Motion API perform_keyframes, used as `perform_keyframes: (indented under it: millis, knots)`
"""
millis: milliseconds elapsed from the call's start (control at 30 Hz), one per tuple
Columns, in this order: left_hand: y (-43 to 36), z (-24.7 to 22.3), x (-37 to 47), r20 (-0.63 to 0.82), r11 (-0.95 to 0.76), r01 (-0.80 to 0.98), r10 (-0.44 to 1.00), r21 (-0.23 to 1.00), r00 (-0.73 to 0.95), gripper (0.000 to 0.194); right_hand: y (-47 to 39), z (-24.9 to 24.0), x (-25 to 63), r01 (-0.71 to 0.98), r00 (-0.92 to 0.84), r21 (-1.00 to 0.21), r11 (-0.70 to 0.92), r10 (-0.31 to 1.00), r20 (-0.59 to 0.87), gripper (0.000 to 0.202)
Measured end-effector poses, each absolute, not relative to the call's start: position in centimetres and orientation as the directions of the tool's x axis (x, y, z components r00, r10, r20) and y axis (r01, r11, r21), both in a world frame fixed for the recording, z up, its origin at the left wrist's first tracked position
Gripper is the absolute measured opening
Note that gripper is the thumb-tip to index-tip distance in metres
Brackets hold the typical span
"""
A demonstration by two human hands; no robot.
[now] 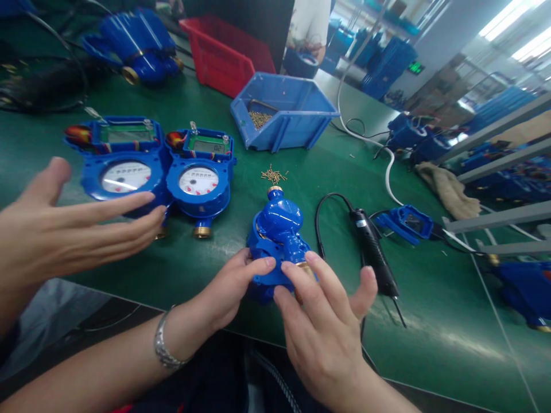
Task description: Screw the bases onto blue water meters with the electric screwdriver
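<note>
A blue water meter point(282, 221) with brass ends lies face down near the table's front edge, in the middle of the view. My left hand point(230, 284), with a silver bracelet at the wrist, grips its left side, thumb on the blue casing. Fingertips of my right hand point(325, 315) press around the meter's near right end by the brass thread, one finger sticking out to the right. Beyond the meter is a small pile of brass screws point(274, 174). To its right a black electric screwdriver point(375, 252) lies on the green table.
Another person's open hand point(81, 229) reaches in from the left, before two blue meters point(198, 180) with displays. Behind stand a blue bin point(293, 123) holding screws and a red bin point(224, 57). A small blue housing point(407, 222) and metal rack point(508, 221) are right.
</note>
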State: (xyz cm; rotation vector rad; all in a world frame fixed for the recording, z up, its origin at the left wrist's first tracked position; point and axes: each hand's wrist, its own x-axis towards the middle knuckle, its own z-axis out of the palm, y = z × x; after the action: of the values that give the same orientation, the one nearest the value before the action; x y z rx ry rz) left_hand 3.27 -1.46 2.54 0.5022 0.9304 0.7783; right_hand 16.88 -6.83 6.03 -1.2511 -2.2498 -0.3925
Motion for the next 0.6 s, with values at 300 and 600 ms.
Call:
perform_keyframes:
  millis: [300, 600]
  knots:
    - [-1.2, 3.0, 3.2, -0.526, 0.668, -0.338, 0.737, 0.663, 0.425, 0.030, -7.0, 5.1, 18.2, 0.802, -0.533, 0.101, 0.589, 0.628, 0.567, 0.031]
    - [-1.4, 2.6, 3.2, -0.512, 0.648, -0.314, 0.750, 0.693, 0.418, 0.044, -6.9, 6.1, 19.8, 0.821, -0.484, 0.085, 0.564, 0.610, 0.628, 0.024]
